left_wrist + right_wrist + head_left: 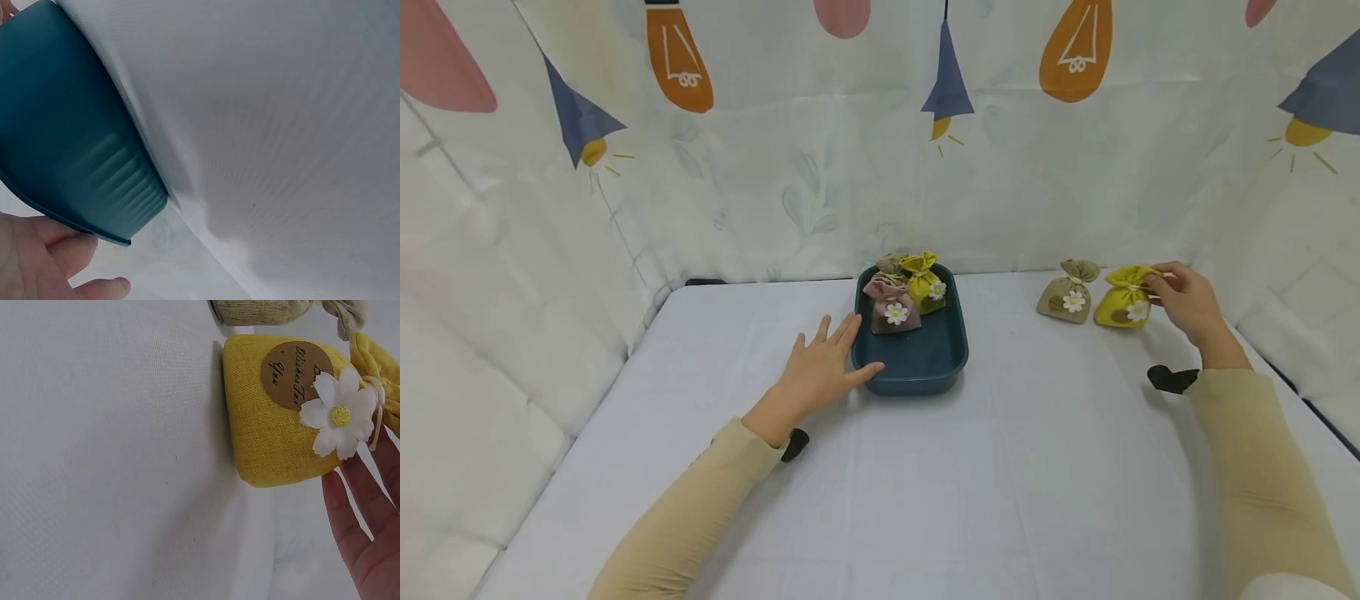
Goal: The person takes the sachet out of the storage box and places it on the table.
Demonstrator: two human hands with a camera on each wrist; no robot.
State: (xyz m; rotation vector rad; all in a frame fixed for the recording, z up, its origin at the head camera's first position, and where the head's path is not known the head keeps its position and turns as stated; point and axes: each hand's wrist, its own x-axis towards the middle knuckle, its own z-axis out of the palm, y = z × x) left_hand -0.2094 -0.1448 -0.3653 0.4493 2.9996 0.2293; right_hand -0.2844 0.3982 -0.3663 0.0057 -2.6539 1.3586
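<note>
My left hand (817, 367) is spread with straight fingers at the left rim of a dark teal tray (917, 387); the left wrist view shows fingers (62, 240) right at that rim. Inside the tray sit a pink drawstring pouch (891, 317), a yellow pouch (922, 287) and a beige pouch (891, 265), partly hidden behind them. At the far right, my right hand (1191, 304) pinches the tied neck of another yellow pouch (275, 434), which stands upright on the table. This pouch bears a white flower and a round brown label.
Just left of the gripped pouch stands a beige pouch (1067, 293) with a white flower. A white cloth covers the table (940, 483). Behind it hangs a patterned curtain (737, 192), close to the table's back edge.
</note>
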